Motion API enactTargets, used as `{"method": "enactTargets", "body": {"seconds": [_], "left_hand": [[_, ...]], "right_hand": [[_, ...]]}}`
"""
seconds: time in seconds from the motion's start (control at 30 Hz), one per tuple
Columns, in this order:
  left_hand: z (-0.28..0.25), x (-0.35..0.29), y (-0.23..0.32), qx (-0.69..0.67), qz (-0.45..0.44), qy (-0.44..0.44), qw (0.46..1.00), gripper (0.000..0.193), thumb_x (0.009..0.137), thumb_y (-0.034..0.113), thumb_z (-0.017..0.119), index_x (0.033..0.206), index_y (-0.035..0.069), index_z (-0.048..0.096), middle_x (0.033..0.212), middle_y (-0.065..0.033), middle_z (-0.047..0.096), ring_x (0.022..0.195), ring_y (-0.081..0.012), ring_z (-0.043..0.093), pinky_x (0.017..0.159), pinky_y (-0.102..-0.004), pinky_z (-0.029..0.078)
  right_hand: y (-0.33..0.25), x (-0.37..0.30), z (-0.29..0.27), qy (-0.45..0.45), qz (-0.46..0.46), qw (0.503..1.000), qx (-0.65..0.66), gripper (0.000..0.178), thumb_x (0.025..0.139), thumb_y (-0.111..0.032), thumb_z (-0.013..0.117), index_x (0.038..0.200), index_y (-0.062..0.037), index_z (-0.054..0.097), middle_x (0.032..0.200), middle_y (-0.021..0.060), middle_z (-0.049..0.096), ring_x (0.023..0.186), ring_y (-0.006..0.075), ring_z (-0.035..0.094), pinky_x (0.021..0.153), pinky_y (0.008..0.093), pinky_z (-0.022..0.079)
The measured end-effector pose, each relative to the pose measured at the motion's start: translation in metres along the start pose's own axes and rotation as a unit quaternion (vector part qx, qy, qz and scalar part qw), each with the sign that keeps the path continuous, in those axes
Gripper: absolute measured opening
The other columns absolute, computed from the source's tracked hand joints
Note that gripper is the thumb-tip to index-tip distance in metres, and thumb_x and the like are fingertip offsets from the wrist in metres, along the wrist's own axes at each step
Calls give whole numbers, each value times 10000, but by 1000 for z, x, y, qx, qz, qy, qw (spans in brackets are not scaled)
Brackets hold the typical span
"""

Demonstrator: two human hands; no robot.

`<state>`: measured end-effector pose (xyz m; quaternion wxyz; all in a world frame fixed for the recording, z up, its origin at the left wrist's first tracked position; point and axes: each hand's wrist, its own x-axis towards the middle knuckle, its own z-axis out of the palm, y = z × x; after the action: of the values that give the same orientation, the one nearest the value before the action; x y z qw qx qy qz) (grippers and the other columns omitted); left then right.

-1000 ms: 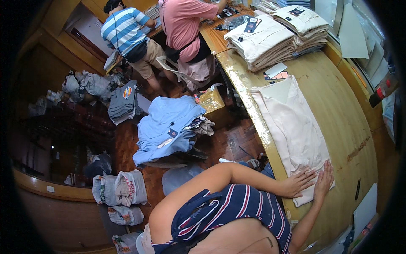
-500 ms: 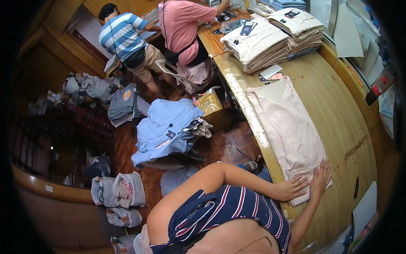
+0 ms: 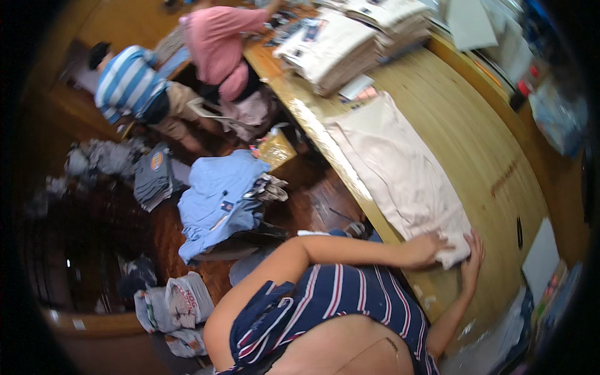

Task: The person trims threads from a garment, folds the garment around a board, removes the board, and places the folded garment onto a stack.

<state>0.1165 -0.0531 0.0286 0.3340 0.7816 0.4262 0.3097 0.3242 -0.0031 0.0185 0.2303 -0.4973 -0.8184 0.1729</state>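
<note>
A cream garment (image 3: 403,169) lies lengthwise along the wooden table, folded into a long narrow shape with light wrinkles. At its near end, my left hand (image 3: 426,249) curls its fingers round the left side of the cloth. My right hand (image 3: 473,253) grips the right corner, the thumb side against the bunched edge. Between the two hands the cloth end is gathered and slightly raised. Some of the fingertips are hidden by the fabric.
Stacks of folded cream garments (image 3: 331,53) stand at the table's far end, near a white card (image 3: 356,86). A black pen (image 3: 519,232) lies at right. Blue garments (image 3: 222,187) are piled left of the table. Two people (image 3: 219,47) (image 3: 131,81) work beyond.
My hands, flat on the garment's near end before, now have their fingers curled round it, bunching the cloth. The whole view has shifted and tilted.
</note>
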Motion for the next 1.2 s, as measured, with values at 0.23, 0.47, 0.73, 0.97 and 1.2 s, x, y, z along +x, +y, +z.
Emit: {"method": "enactTargets", "body": {"seconds": [0.23, 0.47, 0.73, 0.97, 1.2], "left_hand": [[-76, -28, 32, -399, -155, 18, 904, 244, 846, 129, 466, 1068, 33, 502, 964, -25, 557, 911, -122, 501, 787, -273, 415], [-106, -55, -84, -251, -286, 391, 838, 277, 823, 179, 553, 988, -43, 539, 771, -57, 589, 644, -99, 540, 585, -230, 450], [-120, -56, -104, -164, -326, 392, 844, 415, 770, 259, 622, 1002, -73, 531, 739, -105, 579, 608, -130, 542, 545, -250, 451], [-129, -47, -105, 20, -336, 293, 895, 432, 652, 205, 712, 946, -68, 553, 738, -161, 587, 646, -193, 554, 606, -300, 450], [-134, -52, -126, -142, -305, 281, 899, 386, 698, 182, 689, 924, -88, 531, 691, -109, 585, 596, -141, 542, 556, -237, 456]], "right_hand": [[-15, 46, -65, 14, -68, 888, 454, 210, 775, -159, 603, 903, 0, 555, 968, 135, 559, 928, 225, 532, 843, 360, 406], [-59, 193, 94, -76, 139, 947, 279, 314, 713, -269, 654, 873, -3, 607, 823, 128, 615, 740, 213, 577, 672, 305, 440], [-78, 190, 108, 67, 131, 984, 101, 278, 673, -256, 666, 834, -36, 612, 791, 139, 605, 790, 272, 567, 713, 351, 432], [-78, 190, 107, -20, 80, 978, 189, 222, 685, -183, 649, 819, -24, 570, 860, 117, 589, 843, 226, 537, 731, 306, 417], [-53, 199, 113, -38, 128, 928, 349, 249, 775, -195, 583, 925, -18, 492, 883, 106, 568, 858, 189, 506, 774, 291, 398]]}}
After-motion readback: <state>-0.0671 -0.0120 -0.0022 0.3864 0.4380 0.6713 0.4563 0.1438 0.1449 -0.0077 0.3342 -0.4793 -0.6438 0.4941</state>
